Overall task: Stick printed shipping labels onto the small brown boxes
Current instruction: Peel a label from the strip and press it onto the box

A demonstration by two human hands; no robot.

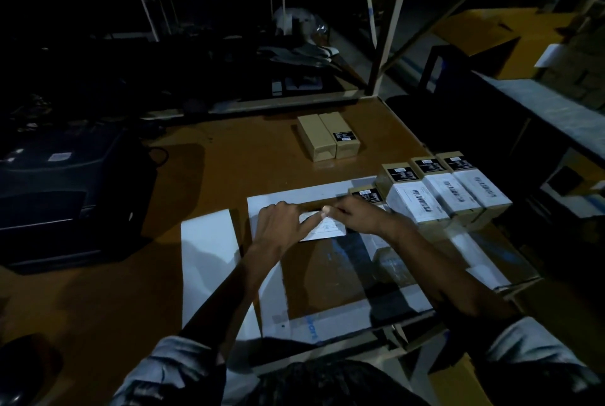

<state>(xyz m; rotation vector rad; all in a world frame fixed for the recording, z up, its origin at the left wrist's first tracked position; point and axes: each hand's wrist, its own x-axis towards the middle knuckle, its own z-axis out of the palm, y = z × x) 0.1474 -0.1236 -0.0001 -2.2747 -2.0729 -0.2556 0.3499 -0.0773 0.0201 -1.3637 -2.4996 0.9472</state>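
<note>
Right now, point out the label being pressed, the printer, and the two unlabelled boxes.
label [330, 230]: head view, its printed face.
printer [65, 189]: head view, its dark top.
two unlabelled boxes [327, 137]: head view, their top faces.

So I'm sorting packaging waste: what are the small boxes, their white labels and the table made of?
The boxes look like matte tan cardboard, going by the folded edges. The white labels look like thin paper with printed barcodes. The table has a smooth brown top with a slight sheen, perhaps laminate or painted board; the dim light leaves that open.

Box under hands [366, 195] mostly hidden; label [330, 228] print illegible.
</note>
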